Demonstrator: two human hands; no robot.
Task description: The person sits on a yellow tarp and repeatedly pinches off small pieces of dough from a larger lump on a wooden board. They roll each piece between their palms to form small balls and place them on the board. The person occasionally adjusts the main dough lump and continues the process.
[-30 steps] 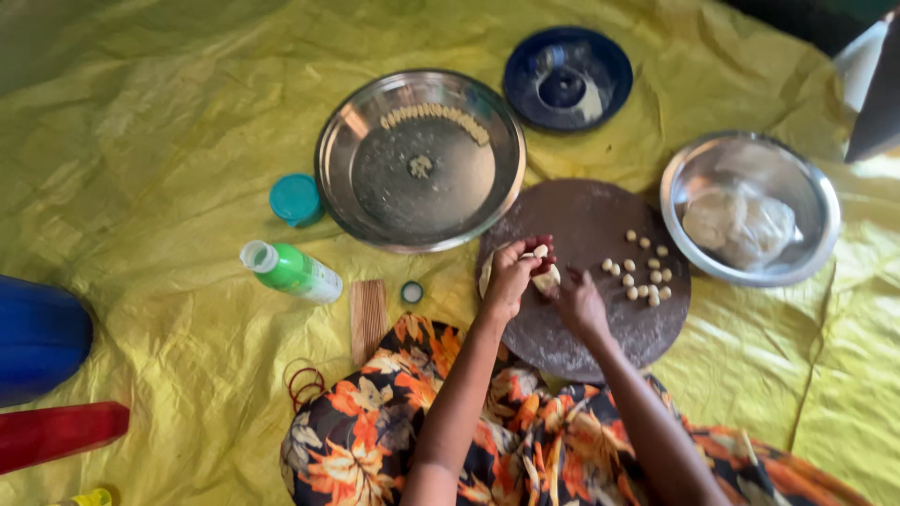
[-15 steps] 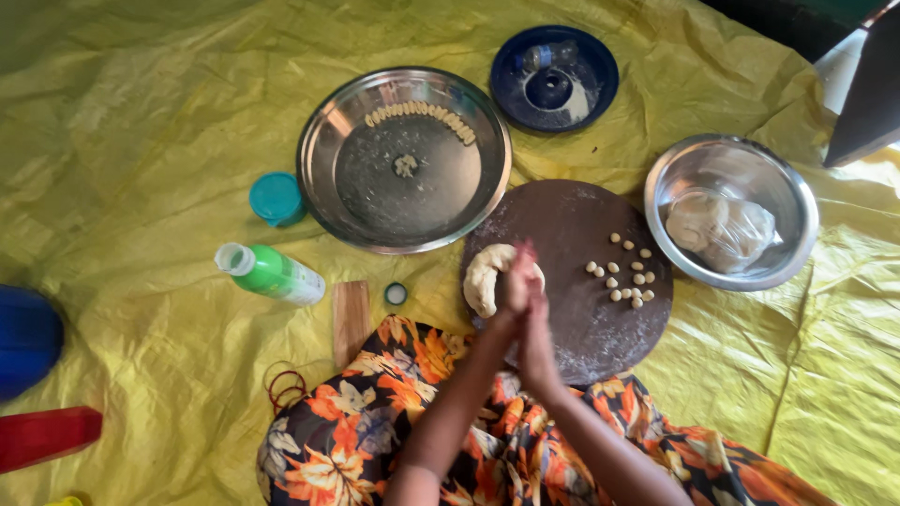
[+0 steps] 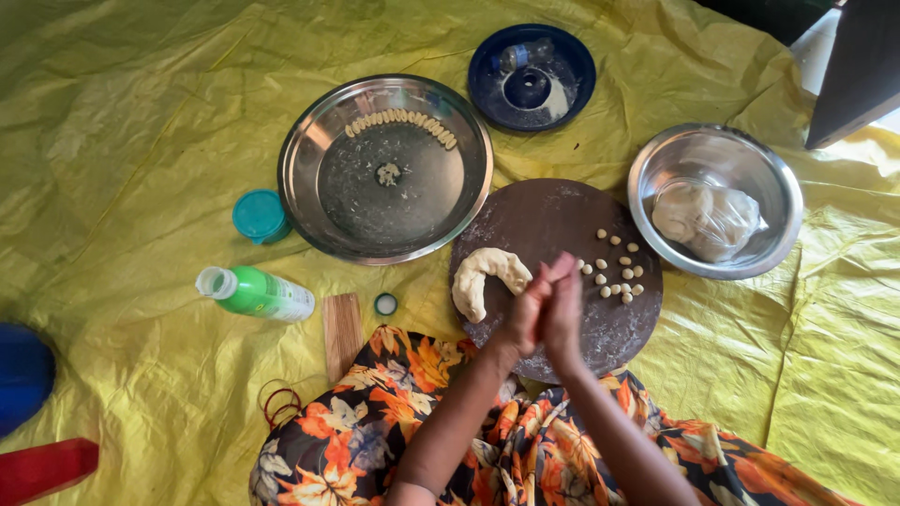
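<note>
My left hand (image 3: 525, 311) and my right hand (image 3: 565, 307) are pressed palm to palm over the round dark board (image 3: 553, 220). Anything between the palms is hidden. A curved lump of pale dough (image 3: 486, 275) lies on the board just left of my hands. Several small dough balls (image 3: 617, 272) sit on the board to the right of them. Behind the board, a large steel plate (image 3: 319, 155) carries a row of small shaped dough pieces (image 3: 401, 122) along its far rim and one piece (image 3: 388, 173) in the middle.
A steel bowl (image 3: 656, 164) with a plastic-wrapped lump of dough stands at the right. A blue plate (image 3: 577, 70) is at the back. A green bottle (image 3: 255, 291), a teal lid (image 3: 260, 215), a small cap (image 3: 385, 304) and a wooden block (image 3: 342, 324) lie left, on yellow sheeting (image 3: 131, 141).
My hands left the dough lump, which now lies on the board, and came together palm to palm to its right.
</note>
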